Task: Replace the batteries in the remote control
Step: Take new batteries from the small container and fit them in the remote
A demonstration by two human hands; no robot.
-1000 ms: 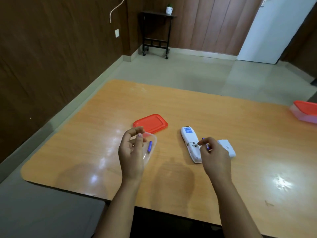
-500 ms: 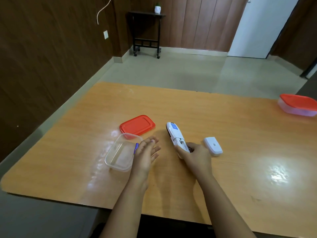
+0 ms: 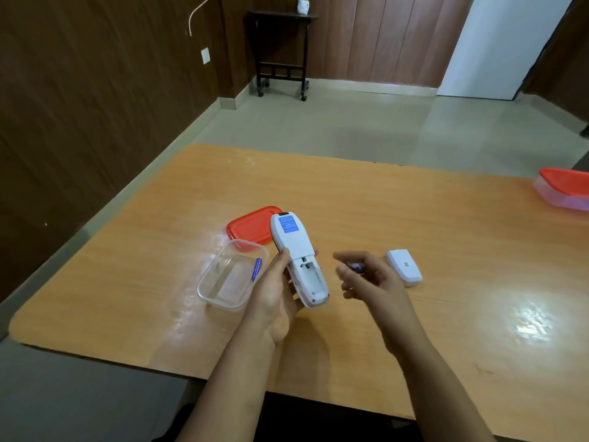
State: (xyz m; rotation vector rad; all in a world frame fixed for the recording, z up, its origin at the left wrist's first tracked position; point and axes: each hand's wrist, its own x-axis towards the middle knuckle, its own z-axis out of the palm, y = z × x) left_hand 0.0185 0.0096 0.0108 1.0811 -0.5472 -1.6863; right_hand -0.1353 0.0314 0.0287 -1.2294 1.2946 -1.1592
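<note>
Battery replacement, loading step. The left hand (image 3: pixel 274 298) holds the remote control (image 3: pixel 298 260) lifted off the surface (image 3: pixel 414 218), back side up, its blue label toward the far end and its battery compartment (image 3: pixel 307 269) uncovered and facing the camera. The left grip is closed around the remote's lower body, thumb along its left edge, the other fingers hidden underneath. The compartment appears to hold no battery, though its interior is too small to read with certainty.

The right hand (image 3: pixel 369 279) hovers just to the right of the remote and is blurred. Its fingers are curled loosely, and a small purple-blue object, probably a battery (image 3: pixel 356 267), shows between the fingertips; whether the grip is firmly pinched on it cannot be told.

The detached white battery cover (image 3: pixel 404 267) lies on the surface beyond the right hand. A second purple battery (image 3: pixel 256 268) leans against the right wall of the clear plastic container (image 3: pixel 220 291), whose red lid (image 3: pixel 251 226) lies behind it, partly hidden by the remote.

The next move probably calls for aligning the held battery with the compartment's polarity marks and pressing it against the spring contact, while the left hand keeps the remote steady. The second battery and the cover would follow.
</note>
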